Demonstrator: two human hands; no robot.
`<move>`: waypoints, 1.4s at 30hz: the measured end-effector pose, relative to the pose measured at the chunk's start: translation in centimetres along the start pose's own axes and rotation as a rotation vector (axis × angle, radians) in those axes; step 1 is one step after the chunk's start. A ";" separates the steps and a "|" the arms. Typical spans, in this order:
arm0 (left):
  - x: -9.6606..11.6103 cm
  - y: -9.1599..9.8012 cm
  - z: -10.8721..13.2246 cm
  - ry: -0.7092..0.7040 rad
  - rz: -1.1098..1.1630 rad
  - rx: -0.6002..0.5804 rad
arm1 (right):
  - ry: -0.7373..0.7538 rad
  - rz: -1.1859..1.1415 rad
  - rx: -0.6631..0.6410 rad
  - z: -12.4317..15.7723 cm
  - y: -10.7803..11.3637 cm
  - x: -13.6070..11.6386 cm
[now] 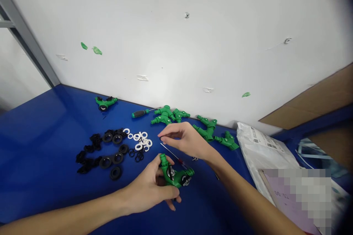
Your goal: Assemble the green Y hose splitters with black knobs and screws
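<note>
My left hand is closed round a green plastic Y-shaped hose connector with black valve knobs, held just above the blue table. My right hand hovers above it, fingers pinched on a small black ring that I can barely make out. A thin red-handled screwdriver lies on the table between the two hands. Left of the hands lie white washers and black rings and collars.
Several more green connectors lie along the white wall, one more further left. A green-handled screwdriver lies near them. A white plastic bag and papers sit at the right.
</note>
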State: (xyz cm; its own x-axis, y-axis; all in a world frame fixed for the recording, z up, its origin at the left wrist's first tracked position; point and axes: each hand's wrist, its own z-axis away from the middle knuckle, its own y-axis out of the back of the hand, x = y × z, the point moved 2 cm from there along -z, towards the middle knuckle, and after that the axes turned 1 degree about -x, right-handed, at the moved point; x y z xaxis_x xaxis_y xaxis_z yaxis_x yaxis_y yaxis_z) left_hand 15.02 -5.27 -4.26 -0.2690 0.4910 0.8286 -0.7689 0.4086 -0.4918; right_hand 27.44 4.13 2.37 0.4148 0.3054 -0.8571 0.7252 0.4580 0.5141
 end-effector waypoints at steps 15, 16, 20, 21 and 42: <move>1.1 -0.3 1.0 0.052 -0.316 -0.113 | -0.080 -0.481 0.148 5.5 -2.3 2.5; 1.0 -0.2 1.0 0.041 -0.323 -0.120 | -0.061 -0.510 0.145 5.6 -2.3 2.6; 0.7 0.2 0.9 0.063 -0.308 -0.180 | 0.028 -0.564 0.132 5.7 -1.7 3.0; 0.6 0.2 0.9 0.072 -0.300 -0.196 | 0.048 -0.569 0.117 5.8 -1.5 3.0; 0.6 -0.2 1.3 0.014 -0.268 -0.280 | 0.135 -0.746 -0.036 6.8 -1.6 2.5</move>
State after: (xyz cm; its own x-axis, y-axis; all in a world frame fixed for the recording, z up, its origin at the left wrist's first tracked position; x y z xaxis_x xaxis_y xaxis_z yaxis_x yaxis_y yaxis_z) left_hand 14.23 -6.05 -3.28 -0.0708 0.3480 0.9348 -0.6222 0.7171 -0.3141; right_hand 31.07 -1.51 -0.75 -0.2515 0.0022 -0.9679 0.7674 0.6099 -0.1980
